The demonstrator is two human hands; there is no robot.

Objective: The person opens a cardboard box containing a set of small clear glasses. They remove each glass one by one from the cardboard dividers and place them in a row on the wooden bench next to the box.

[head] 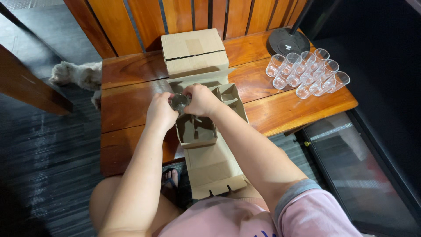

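At centre frame, above the open brown cardboard divider box (196,129), the left hand (160,112) and right hand (201,100) both close around a small clear drinking glass (179,102), likely light, slippery and fragile, best gripped round its sides.

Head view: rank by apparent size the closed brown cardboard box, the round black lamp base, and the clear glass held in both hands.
1. Closed brown cardboard box
2. Round black lamp base
3. Clear glass, partly hidden by the left hand and right hand
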